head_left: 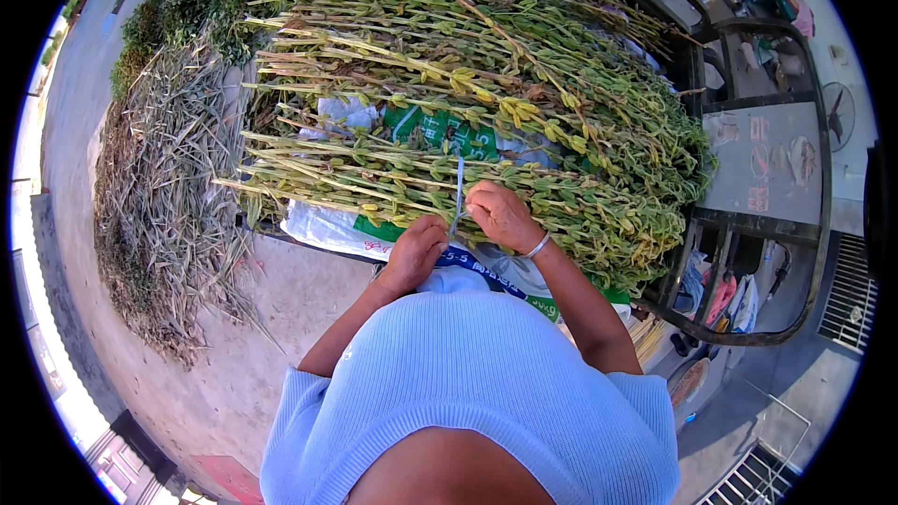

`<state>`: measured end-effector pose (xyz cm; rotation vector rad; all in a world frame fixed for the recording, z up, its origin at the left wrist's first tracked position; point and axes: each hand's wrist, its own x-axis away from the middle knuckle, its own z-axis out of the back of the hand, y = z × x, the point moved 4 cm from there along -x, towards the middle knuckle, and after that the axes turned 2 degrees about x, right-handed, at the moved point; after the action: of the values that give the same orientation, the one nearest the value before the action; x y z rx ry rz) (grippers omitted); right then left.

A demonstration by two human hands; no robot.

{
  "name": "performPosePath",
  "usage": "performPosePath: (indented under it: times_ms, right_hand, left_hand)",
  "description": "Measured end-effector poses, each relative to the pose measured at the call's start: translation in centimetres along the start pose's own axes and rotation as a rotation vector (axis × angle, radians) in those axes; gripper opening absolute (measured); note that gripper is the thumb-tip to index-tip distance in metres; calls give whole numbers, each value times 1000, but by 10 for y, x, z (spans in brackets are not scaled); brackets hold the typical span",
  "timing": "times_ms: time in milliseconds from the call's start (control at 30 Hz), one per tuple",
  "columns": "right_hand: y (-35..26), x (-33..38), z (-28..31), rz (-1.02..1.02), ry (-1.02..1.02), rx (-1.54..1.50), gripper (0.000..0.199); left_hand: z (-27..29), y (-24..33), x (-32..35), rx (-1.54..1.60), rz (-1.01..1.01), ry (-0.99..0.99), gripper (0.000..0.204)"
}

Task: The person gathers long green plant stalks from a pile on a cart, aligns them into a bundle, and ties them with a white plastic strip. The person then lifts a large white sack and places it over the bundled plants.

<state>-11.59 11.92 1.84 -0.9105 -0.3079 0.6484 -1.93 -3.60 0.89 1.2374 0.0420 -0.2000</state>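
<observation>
A pale strip of tie cord (459,189) runs across the near bundle of cut stalks with green pods (374,168), which look like sesame. On the near side of that bundle, my left hand (417,251) is closed, pinching the strip low down. My right hand (503,216), a bangle on its wrist, grips the strip just to the right, its fingers bent against the stalks. Both hands are close together, with the strip between them. Whether it is knotted cannot be made out. Printed sacks (323,226) lie under the stalks.
More stalks (505,47) lie in a wide layer beyond. A dark metal frame (823,178) with a grey panel rises at the right. Dry leaves and stems (178,196) form a long heap on the concrete at the left. A fan (838,115) stands at the far right.
</observation>
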Motion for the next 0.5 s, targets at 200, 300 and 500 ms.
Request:
performPosePath:
  times_ms: [200,300,500]
  right_hand:
    - [13,-11,-17,-253,149,-311,27]
    - [10,-14,-20,-481,59,-877,31]
    - [24,-29,-18,-607,293,-1040,39]
  left_hand:
    - [-12,0,-16,297,-5,3,3]
    - [-21,-8,-18,526,362,-96,8]
    - [-25,12,-26,110,-103,-91,10]
